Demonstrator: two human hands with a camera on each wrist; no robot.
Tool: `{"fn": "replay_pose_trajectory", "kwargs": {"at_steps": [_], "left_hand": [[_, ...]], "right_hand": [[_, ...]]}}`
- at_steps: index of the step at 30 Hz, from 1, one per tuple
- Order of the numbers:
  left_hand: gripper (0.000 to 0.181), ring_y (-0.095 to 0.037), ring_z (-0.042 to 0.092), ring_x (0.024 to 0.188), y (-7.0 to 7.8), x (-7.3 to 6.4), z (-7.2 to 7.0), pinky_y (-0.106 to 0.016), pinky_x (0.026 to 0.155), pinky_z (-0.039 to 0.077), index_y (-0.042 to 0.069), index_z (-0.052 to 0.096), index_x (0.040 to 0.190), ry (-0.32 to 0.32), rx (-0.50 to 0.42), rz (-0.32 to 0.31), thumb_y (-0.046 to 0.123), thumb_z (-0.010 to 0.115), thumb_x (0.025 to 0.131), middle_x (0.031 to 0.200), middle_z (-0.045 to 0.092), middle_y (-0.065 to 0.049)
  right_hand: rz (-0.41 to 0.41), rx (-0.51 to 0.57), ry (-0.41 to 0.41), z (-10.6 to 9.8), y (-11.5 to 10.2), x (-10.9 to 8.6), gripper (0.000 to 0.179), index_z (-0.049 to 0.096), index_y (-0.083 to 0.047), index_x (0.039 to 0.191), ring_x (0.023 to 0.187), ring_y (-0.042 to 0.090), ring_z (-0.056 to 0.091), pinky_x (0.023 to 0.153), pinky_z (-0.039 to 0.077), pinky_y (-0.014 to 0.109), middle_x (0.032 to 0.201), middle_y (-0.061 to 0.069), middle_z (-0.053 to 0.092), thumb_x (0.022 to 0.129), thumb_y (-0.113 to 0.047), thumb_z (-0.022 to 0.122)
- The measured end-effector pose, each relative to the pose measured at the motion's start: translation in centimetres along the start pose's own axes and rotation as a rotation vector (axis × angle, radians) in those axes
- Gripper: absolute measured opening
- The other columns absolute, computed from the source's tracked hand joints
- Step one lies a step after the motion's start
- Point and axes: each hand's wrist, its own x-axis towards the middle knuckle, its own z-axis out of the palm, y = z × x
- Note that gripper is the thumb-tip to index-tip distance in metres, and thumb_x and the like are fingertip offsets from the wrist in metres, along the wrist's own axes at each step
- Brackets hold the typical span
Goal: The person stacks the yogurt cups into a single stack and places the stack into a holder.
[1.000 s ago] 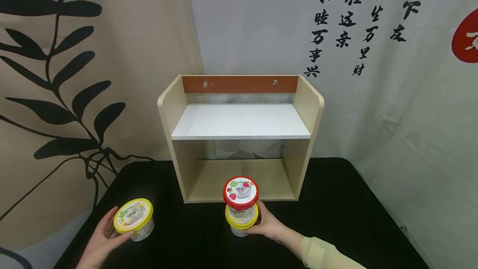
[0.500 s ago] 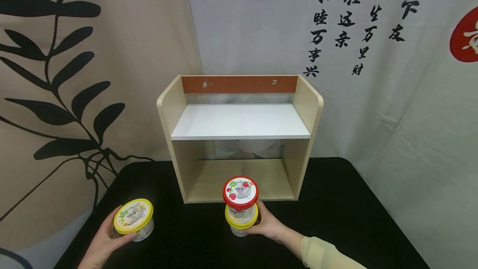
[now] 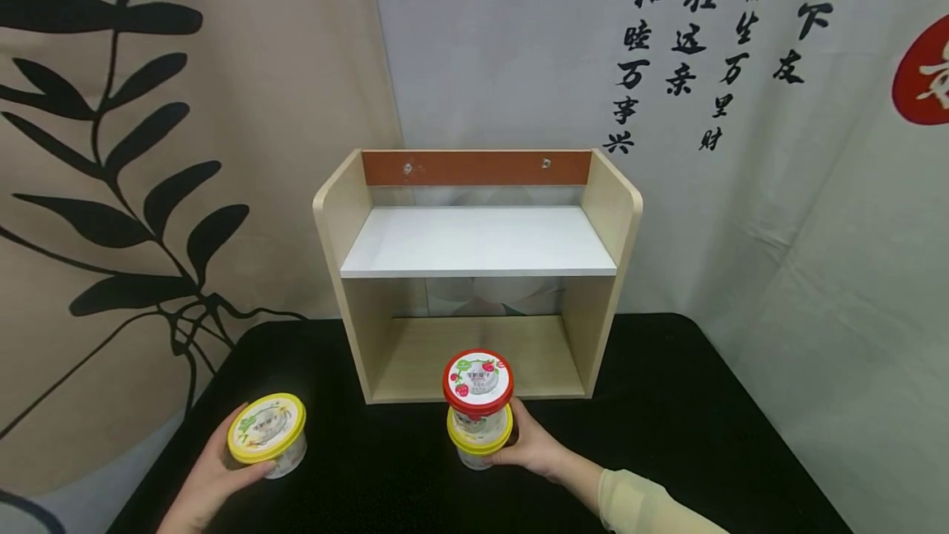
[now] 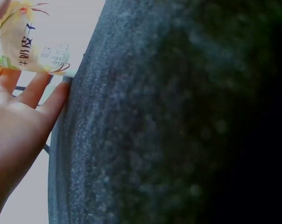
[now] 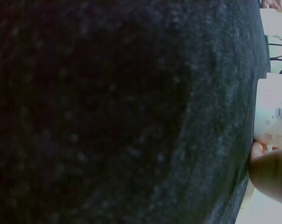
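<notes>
At the left of the head view, my left hand (image 3: 211, 476) holds a small tub with a yellow lid (image 3: 267, 428), fingers on its far side and thumb on the near side. The left wrist view shows that tub's printed wall (image 4: 33, 44) against the fingers. In front of the shelf, a tub with a red lid and strawberry print (image 3: 478, 383) stands on a second yellow-lidded tub (image 3: 473, 443). My right hand (image 3: 532, 447) grips this lower tub from the right side. The right wrist view shows the thumb (image 5: 271, 172) at a tub wall with a barcode (image 5: 274, 112).
A two-level wooden shelf unit with a white upper board (image 3: 478, 241) stands behind the stacked tubs, its bottom board (image 3: 415, 361) close to them. Everything stands on a black table (image 3: 667, 419). A fabric backdrop (image 3: 504, 48) with plant print and characters hangs behind.
My left hand has shifted slightly right around its tub, which has barely moved. The right hand and the stacked tubs stay where they were.
</notes>
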Motion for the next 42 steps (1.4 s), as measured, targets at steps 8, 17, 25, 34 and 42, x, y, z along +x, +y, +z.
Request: {"fn": "replay_pose_trajectory", "kwargs": {"at_steps": [8, 17, 25, 34, 42], "left_hand": [[0.109, -0.054, 0.015, 0.136, 0.1, 0.1, 0.4, -0.078, 0.099, 0.022, 0.004, -0.003, 0.157, 0.017, -0.014, 0.024, 0.009, 0.078, 0.084, 0.155, 0.011, -0.03], [0.109, -0.054, 0.016, 0.135, 0.1, 0.6, 0.5, -0.078, 0.099, 0.021, 0.006, -0.003, 0.158, 0.018, -0.042, 0.03, 0.007, 0.077, 0.084, 0.154, 0.011, -0.03], [0.108, -0.052, 0.017, 0.137, 0.3, 0.9, 0.6, -0.077, 0.101, 0.021, 0.008, 0.0, 0.158, 0.024, -0.055, 0.013, 0.006, 0.077, 0.082, 0.155, 0.012, -0.028], [0.104, -0.049, 0.017, 0.138, 0.8, 1.1, 1.1, -0.077, 0.101, 0.019, 0.007, 0.002, 0.158, 0.052, -0.069, 0.033, 0.004, 0.075, 0.084, 0.155, 0.013, -0.026], [0.101, -0.049, 0.02, 0.136, 1.9, 1.1, 2.2, -0.077, 0.1, 0.02, 0.005, 0.007, 0.157, 0.055, -0.087, 0.076, 0.003, 0.076, 0.083, 0.154, 0.017, -0.026]], "right_hand": [[-0.003, -0.005, 0.006, 0.1, -0.1, -0.1, 0.084, 0.025, -0.006, 0.146, 0.128, 0.035, 0.046, 0.106, 0.037, 0.059, 0.136, 0.011, 0.048, 0.082, -0.004, 0.08], [-0.002, -0.016, 0.009, 0.0, 0.1, 0.0, 0.086, 0.024, -0.007, 0.146, 0.129, 0.035, 0.045, 0.106, 0.035, 0.062, 0.138, 0.011, 0.047, 0.081, -0.006, 0.081], [0.001, -0.009, 0.011, 0.1, -0.1, -0.1, 0.085, 0.025, -0.007, 0.146, 0.129, 0.035, 0.045, 0.106, 0.036, 0.061, 0.136, 0.01, 0.048, 0.081, -0.004, 0.08], [0.004, -0.011, 0.019, 0.1, -0.1, -0.2, 0.085, 0.025, -0.006, 0.145, 0.128, 0.035, 0.046, 0.105, 0.037, 0.06, 0.135, 0.01, 0.049, 0.081, -0.004, 0.08], [-0.006, -0.023, 0.02, 0.2, -0.2, -0.2, 0.085, 0.026, -0.005, 0.145, 0.128, 0.035, 0.045, 0.105, 0.037, 0.06, 0.135, 0.011, 0.049, 0.08, -0.004, 0.081]]}}
